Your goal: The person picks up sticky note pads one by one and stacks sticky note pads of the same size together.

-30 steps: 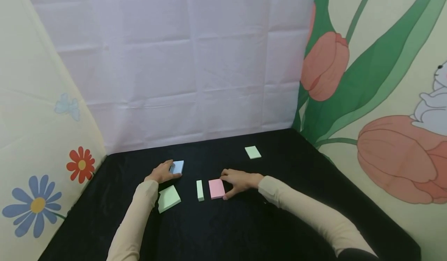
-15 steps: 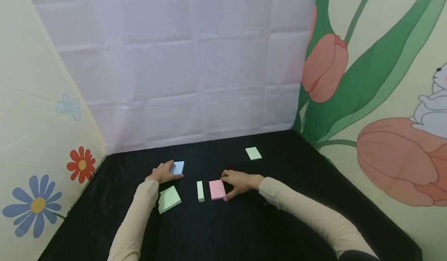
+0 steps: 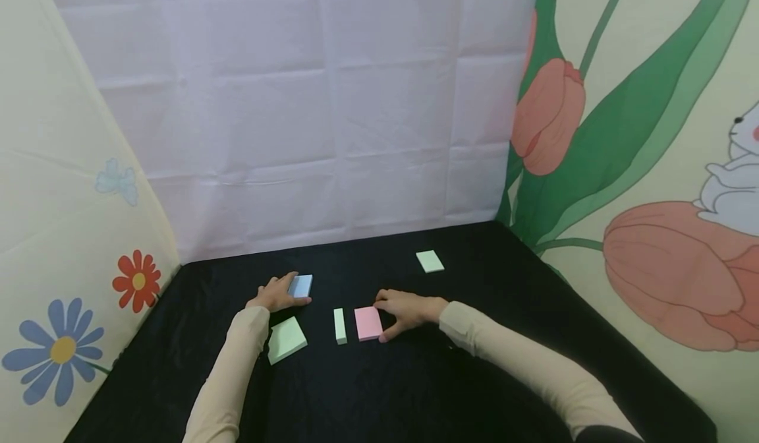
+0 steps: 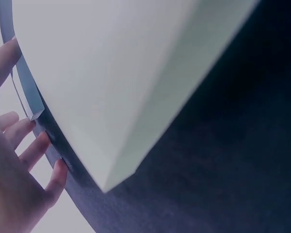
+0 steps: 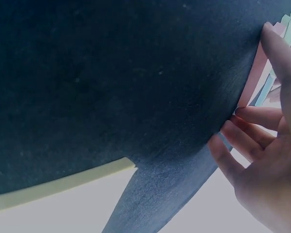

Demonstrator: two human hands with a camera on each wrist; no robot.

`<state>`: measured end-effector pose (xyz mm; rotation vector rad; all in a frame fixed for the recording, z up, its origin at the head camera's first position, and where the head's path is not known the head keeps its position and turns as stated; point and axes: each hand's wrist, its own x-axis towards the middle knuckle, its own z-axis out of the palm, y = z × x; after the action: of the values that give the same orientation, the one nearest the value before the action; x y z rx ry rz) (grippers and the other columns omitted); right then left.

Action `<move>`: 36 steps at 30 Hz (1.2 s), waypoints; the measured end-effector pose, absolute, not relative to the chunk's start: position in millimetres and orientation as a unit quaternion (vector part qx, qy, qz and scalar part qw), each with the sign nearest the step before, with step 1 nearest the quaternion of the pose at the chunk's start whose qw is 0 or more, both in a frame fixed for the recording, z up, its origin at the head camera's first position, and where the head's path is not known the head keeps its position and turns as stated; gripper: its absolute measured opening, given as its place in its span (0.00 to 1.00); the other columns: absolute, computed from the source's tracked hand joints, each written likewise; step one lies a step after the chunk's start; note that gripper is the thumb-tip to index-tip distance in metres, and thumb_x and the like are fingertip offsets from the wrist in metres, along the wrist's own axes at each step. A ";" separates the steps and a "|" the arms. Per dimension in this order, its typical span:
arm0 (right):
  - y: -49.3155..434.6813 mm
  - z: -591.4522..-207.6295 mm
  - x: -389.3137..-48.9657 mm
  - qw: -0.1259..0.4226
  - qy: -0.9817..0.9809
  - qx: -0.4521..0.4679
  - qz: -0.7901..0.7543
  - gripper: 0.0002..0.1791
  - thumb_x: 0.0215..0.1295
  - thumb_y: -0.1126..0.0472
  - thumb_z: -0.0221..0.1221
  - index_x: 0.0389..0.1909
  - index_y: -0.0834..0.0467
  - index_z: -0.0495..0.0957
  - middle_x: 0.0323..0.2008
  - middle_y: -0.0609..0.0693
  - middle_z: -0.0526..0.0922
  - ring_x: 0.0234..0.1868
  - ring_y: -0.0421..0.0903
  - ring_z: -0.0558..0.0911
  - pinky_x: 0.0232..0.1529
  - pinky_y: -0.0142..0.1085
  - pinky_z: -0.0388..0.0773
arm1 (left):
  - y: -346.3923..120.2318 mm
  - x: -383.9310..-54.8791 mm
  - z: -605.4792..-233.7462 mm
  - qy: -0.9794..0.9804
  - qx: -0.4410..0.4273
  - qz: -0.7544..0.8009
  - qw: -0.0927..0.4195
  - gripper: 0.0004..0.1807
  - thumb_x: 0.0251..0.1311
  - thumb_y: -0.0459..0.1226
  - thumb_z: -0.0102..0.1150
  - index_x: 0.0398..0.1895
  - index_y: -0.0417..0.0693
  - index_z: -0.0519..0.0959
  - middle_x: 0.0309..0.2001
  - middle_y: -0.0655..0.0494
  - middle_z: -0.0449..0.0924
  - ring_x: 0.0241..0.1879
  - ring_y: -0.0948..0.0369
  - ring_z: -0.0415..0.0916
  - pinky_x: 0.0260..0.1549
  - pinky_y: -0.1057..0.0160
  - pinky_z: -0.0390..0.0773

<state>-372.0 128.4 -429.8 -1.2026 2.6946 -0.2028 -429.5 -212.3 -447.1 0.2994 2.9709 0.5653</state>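
Observation:
A blue sticky note pad point(image 3: 302, 286) lies flat on the black cloth. My left hand point(image 3: 275, 294) holds it from the left, thumb at the near edge and a finger at the far edge. To the right, my right hand point(image 3: 408, 309) spans a pink sticky note pad point(image 3: 367, 324) between thumb and index finger, at its near and far ends. Just left of the pink pad, a narrow green pad point(image 3: 340, 327) lies apart from it. In the right wrist view the right fingertips meet the ends of the pink pad point(image 5: 255, 73).
A larger green pad point(image 3: 287, 340) lies close to my left wrist and looms large in the left wrist view. Farther back on the right is another pale green pad point(image 3: 429, 261). A white curtain point(image 3: 332, 113) hangs behind the black-covered table point(image 3: 379, 397).

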 end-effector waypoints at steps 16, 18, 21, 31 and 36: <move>129.8 -431.4 -373.6 0.088 0.908 -0.405 -0.065 0.41 0.59 0.40 0.68 0.65 0.62 0.71 0.59 0.52 0.71 0.57 0.45 0.72 0.60 0.41 0.70 | -211.9 -429.8 -445.8 0.976 0.112 0.180 0.045 0.52 0.56 0.60 0.65 0.75 0.39 0.58 0.69 0.34 0.61 0.63 0.39 0.60 0.57 0.34 0.57; 129.9 -431.1 -373.3 0.089 0.908 -0.403 -0.067 0.41 0.58 0.40 0.68 0.65 0.62 0.71 0.59 0.52 0.71 0.57 0.45 0.72 0.60 0.41 0.71 | -210.6 -428.5 -444.3 0.976 0.112 0.180 0.045 0.51 0.56 0.59 0.65 0.74 0.38 0.58 0.68 0.33 0.62 0.63 0.39 0.61 0.56 0.34 0.57; 130.0 -431.6 -372.9 0.090 0.908 -0.403 -0.067 0.41 0.58 0.40 0.68 0.65 0.62 0.71 0.59 0.52 0.71 0.57 0.45 0.72 0.60 0.41 0.71 | -209.2 -426.9 -442.8 0.977 0.110 0.178 0.041 0.50 0.56 0.58 0.66 0.72 0.36 0.60 0.66 0.33 0.64 0.61 0.40 0.63 0.56 0.34 0.59; 130.6 -431.3 -372.9 0.085 0.906 -0.410 -0.068 0.40 0.59 0.41 0.68 0.64 0.62 0.71 0.59 0.52 0.71 0.57 0.46 0.72 0.59 0.41 0.71 | -207.1 -429.0 -441.0 0.980 0.105 0.168 0.025 0.48 0.55 0.57 0.68 0.67 0.31 0.64 0.56 0.36 0.72 0.51 0.45 0.69 0.50 0.40 0.67; 130.2 -432.6 -372.2 0.088 0.906 -0.408 -0.068 0.40 0.59 0.41 0.68 0.65 0.62 0.71 0.59 0.52 0.71 0.57 0.46 0.72 0.59 0.41 0.71 | -205.9 -427.5 -440.0 0.980 0.106 0.166 0.028 0.47 0.55 0.57 0.68 0.67 0.30 0.64 0.57 0.35 0.72 0.51 0.44 0.69 0.52 0.40 0.67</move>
<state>-372.2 130.2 -432.6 -1.2150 2.6980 -0.2010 -427.5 -205.9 -440.0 0.3266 3.0250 0.5118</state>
